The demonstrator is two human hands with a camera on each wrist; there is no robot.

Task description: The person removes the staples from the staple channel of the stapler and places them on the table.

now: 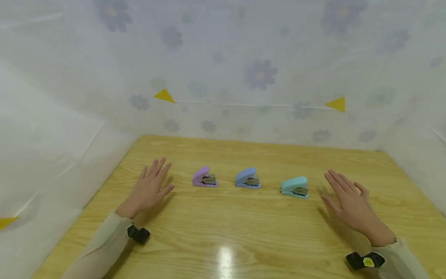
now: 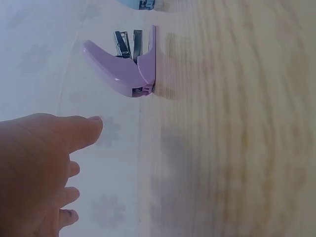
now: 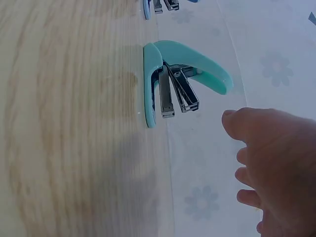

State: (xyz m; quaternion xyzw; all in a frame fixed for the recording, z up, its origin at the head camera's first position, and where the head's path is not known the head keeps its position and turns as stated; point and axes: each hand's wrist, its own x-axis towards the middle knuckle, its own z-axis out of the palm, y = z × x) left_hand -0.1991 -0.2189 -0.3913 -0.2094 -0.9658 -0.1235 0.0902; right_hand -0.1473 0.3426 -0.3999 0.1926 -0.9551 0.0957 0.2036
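Left hand [image 1: 148, 190] left of frame, right hand [image 1: 352, 203] lower right: fingers extended, thumbs apart, both empty. Purple stapler [image 1: 200, 178], blue stapler [image 1: 245, 178], teal stapler [image 1: 293, 185] across mid-frame (mouths gaping); hasty sideways sweep could tip one.

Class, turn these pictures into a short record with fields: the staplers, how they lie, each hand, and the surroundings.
Staplers, left to right: purple stapler, blue stapler, teal stapler
Arrangement: spaced apart in a rough row, metal parts showing toward the person's right
Left hand: fingers extended, left of the purple stapler, not touching it
Right hand: fingers relaxed, right of the teal stapler, not touching it
Surface: wood-grain table
Backdrop: pale floral sheet with yellow triangles
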